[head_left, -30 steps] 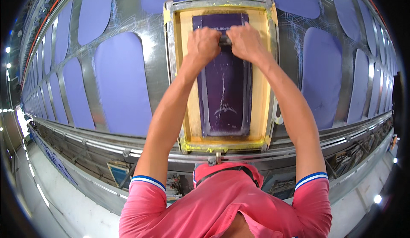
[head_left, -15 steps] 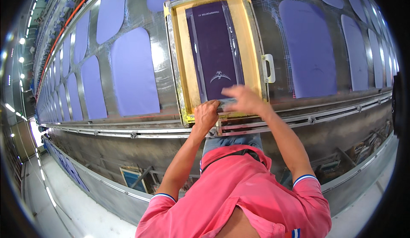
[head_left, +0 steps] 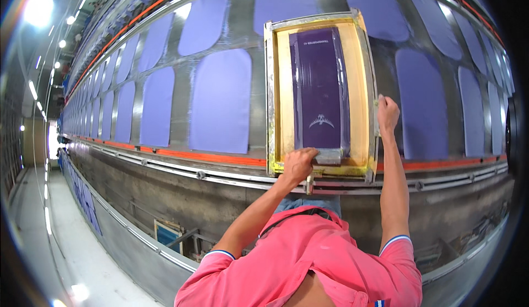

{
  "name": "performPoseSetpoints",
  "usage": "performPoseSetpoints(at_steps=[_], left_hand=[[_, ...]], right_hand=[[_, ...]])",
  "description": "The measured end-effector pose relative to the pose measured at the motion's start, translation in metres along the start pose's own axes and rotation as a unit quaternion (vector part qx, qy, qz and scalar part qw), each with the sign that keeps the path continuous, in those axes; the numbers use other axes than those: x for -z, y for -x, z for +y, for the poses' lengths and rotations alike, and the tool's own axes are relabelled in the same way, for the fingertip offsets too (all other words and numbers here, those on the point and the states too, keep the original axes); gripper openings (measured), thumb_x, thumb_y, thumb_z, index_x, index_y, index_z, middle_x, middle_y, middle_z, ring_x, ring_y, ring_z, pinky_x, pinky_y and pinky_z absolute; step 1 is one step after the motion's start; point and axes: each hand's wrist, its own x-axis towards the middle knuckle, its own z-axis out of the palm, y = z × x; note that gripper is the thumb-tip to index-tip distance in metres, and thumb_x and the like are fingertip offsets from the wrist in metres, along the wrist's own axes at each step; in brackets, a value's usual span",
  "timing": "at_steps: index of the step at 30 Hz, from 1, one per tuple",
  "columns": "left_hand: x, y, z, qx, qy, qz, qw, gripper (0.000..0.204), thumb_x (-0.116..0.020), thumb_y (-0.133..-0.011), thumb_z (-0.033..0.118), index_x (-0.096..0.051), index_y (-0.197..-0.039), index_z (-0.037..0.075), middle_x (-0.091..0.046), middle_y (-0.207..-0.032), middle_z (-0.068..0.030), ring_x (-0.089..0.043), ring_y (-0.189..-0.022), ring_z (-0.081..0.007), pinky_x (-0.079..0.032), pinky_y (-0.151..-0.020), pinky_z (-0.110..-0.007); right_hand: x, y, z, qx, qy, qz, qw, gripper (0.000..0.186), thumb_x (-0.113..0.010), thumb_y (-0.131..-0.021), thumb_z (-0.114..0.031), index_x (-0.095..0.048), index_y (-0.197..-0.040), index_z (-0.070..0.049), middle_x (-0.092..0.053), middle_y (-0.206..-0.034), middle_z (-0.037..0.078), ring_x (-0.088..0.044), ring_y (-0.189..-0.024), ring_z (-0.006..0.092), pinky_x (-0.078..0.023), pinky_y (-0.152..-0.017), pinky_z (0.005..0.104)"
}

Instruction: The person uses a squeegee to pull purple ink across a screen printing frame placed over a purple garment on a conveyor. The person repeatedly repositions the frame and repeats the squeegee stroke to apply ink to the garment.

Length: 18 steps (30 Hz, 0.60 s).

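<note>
A screen-printing frame (head_left: 269,92) with yellowed inner edges lies on the long table, in front of my body. Its dark purple mesh window (head_left: 320,87) shows a pale curved emblem near the close end and small lettering near the far end. At the frame's near end, my left hand (head_left: 299,164) is closed on one end of a grey squeegee (head_left: 330,156), which rests crosswise inside the frame. On the frame's right side, my right hand (head_left: 388,112) is wrapped round the side handle, hiding most of it.
Rows of purple rounded fabric panels (head_left: 221,100) lie on the dark table to both sides and beyond. Metal rails (head_left: 231,176) and an orange-red strip (head_left: 215,156) run along the near edge. Below the rails, a blue-and-white framed panel (head_left: 168,235) stands low at left.
My right hand has left the squeegee area and now grips the handle on the frame's right side. My left hand stays at the squeegee. The whole view has shifted, placing the frame further right.
</note>
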Motion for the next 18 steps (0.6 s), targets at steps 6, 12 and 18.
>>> performPoseSetpoints(at_steps=[6,12,18], left_hand=[[0.083,0.054,-0.111,0.015,-0.040,0.004,0.999,0.031,-0.060,-0.074,-0.002,-0.071,-0.101,0.008,-0.073,-0.099,-0.0128,-0.071,-0.090,-0.0339,-0.055,-0.074,-0.046],[0.186,0.104,-0.256,0.044,-0.117,-0.013,0.992,0.033,-0.063,-0.074,0.003,-0.076,-0.101,0.017,-0.076,-0.098,-0.0085,-0.073,-0.083,-0.0307,-0.056,-0.072,-0.044],[0.237,0.121,-0.316,0.041,-0.133,-0.072,0.988,0.036,-0.064,-0.073,-0.001,-0.078,-0.102,0.015,-0.075,-0.095,-0.0124,-0.072,-0.080,-0.0338,-0.056,-0.070,-0.043]], right_hand=[[-0.108,0.079,-0.090,0.019,-0.103,0.015,0.994,0.030,-0.063,-0.096,-0.028,-0.072,-0.091,-0.001,-0.070,-0.085,0.021,-0.069,-0.081,0.0388,-0.051,-0.071,0.0472],[-0.255,0.170,-0.183,0.002,-0.121,0.019,0.992,0.034,-0.059,-0.095,-0.031,-0.070,-0.084,0.000,-0.068,-0.080,0.023,-0.066,-0.078,0.0462,-0.050,-0.067,0.0525],[-0.309,0.203,-0.215,-0.018,-0.111,0.013,0.994,0.035,-0.057,-0.094,-0.029,-0.069,-0.084,0.003,-0.065,-0.077,0.025,-0.066,-0.077,0.0456,-0.049,-0.066,0.0499]])
